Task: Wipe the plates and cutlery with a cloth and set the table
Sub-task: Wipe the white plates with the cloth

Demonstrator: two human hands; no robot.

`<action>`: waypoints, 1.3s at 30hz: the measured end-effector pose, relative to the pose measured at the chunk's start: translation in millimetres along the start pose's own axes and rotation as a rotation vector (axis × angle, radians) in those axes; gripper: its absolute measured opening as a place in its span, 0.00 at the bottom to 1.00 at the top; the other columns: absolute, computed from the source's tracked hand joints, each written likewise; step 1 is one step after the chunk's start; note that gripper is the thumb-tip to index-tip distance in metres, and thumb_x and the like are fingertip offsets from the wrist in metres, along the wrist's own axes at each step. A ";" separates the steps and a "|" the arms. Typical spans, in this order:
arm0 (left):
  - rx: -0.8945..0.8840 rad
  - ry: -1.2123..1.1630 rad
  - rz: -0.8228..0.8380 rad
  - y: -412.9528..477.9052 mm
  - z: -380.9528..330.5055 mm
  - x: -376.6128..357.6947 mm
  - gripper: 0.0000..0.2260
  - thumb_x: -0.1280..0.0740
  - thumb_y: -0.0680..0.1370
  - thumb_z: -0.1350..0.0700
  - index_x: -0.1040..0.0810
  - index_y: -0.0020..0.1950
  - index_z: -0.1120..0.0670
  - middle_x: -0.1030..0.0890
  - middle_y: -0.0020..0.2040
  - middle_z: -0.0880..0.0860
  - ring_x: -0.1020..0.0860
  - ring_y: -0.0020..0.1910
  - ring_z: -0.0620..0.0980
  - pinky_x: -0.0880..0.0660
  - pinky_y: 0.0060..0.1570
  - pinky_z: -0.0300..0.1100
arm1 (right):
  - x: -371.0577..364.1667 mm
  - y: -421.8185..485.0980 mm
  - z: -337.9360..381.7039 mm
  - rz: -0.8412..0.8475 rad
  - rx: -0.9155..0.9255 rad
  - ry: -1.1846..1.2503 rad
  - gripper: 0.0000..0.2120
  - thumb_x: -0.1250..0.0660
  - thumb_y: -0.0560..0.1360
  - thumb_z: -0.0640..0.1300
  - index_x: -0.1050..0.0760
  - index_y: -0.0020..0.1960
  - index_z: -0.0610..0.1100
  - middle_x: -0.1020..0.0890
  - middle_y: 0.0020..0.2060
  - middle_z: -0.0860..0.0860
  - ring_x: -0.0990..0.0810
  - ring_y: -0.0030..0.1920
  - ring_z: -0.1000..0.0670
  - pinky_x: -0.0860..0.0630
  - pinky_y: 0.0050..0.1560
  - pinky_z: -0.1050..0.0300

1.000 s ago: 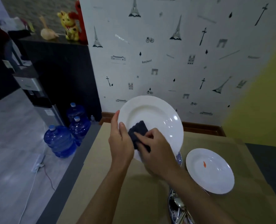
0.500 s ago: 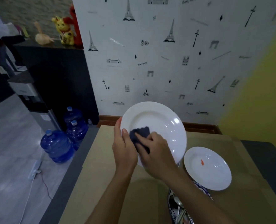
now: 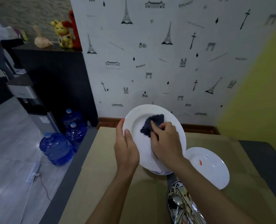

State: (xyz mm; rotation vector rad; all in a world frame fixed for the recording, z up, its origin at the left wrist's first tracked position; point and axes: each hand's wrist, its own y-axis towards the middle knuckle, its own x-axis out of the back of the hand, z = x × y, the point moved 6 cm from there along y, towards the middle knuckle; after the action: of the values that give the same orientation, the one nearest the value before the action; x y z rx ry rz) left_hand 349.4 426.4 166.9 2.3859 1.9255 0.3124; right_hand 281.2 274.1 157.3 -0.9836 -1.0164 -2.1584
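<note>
My left hand point(image 3: 126, 147) grips the left rim of a large white plate point(image 3: 172, 126), held tilted above the table. My right hand point(image 3: 166, 141) holds a dark blue cloth point(image 3: 153, 123) and presses it against the plate's face. A second white plate point(image 3: 210, 168) with a small orange smear lies flat on the table at the right. A patterned plate point(image 3: 172, 193) near the front edge holds several pieces of cutlery point(image 3: 182, 206), spoons among them. Another patterned rim point(image 3: 159, 172) peeks out beneath the raised plate.
The table point(image 3: 111, 183) has a tan cover and stands against a wall with Eiffel Tower wallpaper. Three blue water bottles point(image 3: 56, 147) stand on the floor at the left beside a water dispenser point(image 3: 30, 101) and a dark cabinet point(image 3: 56, 81).
My right hand has slid the cloth up and to the right, from the plate's left edge toward its centre. The camera view has shifted slightly downward.
</note>
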 end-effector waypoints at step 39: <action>-0.030 -0.021 0.075 12.2 -6.9 -15.6 0.17 0.47 0.86 0.54 0.33 0.74 0.43 0.27 0.59 0.40 0.26 0.58 0.38 0.28 0.50 0.23 | -2.6 -21.1 33.6 0.135 0.213 0.205 0.24 0.42 0.81 0.46 0.29 0.76 0.52 0.24 0.64 0.49 0.27 0.61 0.47 0.27 0.62 0.48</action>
State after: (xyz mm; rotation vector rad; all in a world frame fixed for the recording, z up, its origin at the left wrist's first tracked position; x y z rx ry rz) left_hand 356.7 408.0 173.9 2.4364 1.8124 0.3174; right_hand 280.2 313.6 161.7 -0.6957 -1.0245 -1.9482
